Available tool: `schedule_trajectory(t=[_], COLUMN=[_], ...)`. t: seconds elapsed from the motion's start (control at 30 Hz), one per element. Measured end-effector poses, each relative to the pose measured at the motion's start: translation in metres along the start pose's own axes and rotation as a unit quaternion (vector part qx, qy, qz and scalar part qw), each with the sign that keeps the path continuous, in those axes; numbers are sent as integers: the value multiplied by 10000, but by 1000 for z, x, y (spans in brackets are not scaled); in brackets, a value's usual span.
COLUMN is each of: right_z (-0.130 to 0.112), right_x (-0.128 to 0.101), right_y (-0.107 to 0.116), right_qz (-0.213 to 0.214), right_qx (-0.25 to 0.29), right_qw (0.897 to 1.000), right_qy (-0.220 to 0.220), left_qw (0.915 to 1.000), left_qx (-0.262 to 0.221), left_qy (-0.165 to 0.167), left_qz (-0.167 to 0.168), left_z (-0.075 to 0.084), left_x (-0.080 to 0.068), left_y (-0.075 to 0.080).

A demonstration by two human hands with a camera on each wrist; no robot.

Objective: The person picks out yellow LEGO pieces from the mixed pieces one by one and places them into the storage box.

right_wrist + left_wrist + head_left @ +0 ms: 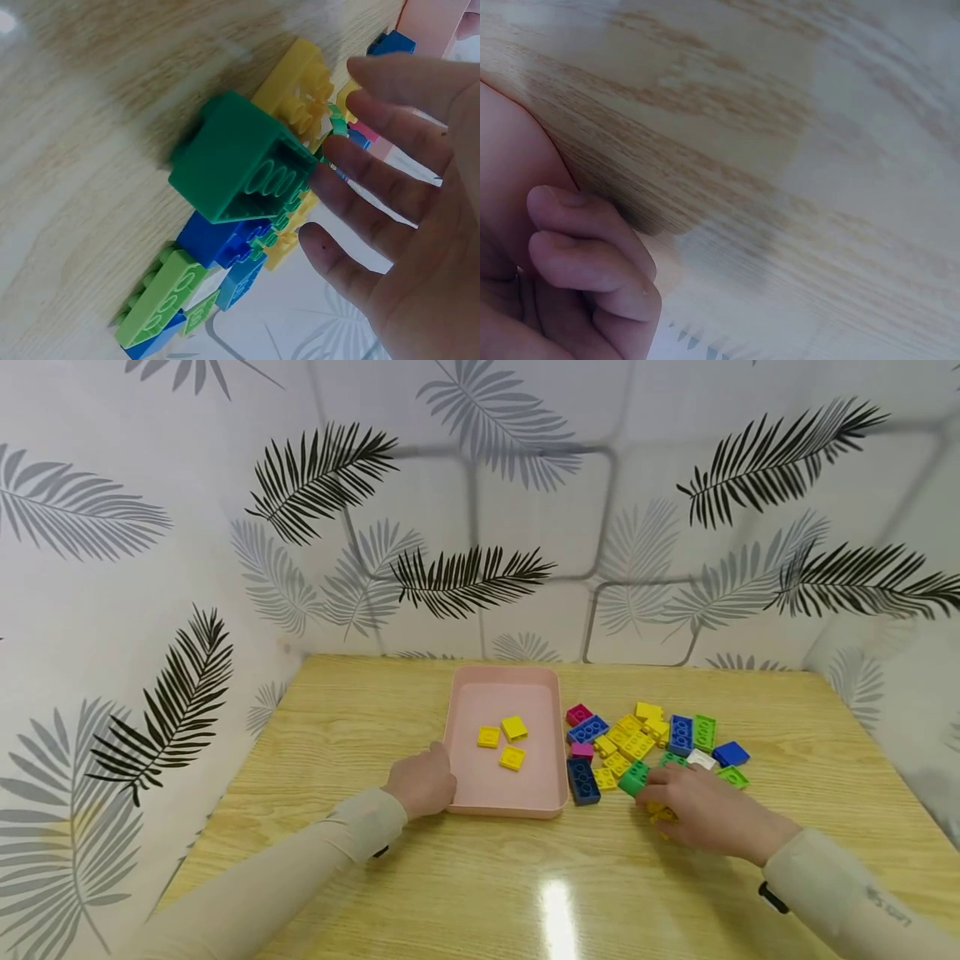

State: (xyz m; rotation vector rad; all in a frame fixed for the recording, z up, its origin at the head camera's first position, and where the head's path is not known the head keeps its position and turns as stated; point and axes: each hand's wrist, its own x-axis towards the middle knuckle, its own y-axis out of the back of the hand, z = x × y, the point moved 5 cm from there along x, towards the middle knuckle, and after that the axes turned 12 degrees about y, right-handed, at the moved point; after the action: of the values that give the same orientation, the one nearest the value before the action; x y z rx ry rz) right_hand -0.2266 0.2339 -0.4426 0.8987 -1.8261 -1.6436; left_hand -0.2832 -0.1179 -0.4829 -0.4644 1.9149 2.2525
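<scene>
right hand fingers straight, touching green brick at its far-left | left hand curled against pink tray near-left corner, grip unclear

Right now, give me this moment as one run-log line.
left hand: rests against pink tray | right hand: straight fingers touch green brick | tray: three yellow bricks | table: brick pile
</scene>
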Motion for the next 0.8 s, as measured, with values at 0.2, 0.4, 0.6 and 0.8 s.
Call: schedule_trajectory(t=[0.2,0.4,0.6,0.8], right_z=[1,-2,-6,-6], right_x=[-1,-6,-10,-11], right_y=[-2,-3,-1,-3], right_qz=[63,83,76,3], right_qx=[-22,-24,-66,-132], right_qw=[10000,9999,9998,9998], right_qy=[-49,-51,168,154], left_qw=[10000,10000,10000,10000], left_qx=[-3,27,-10,12], left_qy=[9,-43,23,58], left_qz=[-24,21,0,-44], left_z=[-1,0,0,0], left_x=[2,2,1,-1], left_y=[-2,-2,0,0])
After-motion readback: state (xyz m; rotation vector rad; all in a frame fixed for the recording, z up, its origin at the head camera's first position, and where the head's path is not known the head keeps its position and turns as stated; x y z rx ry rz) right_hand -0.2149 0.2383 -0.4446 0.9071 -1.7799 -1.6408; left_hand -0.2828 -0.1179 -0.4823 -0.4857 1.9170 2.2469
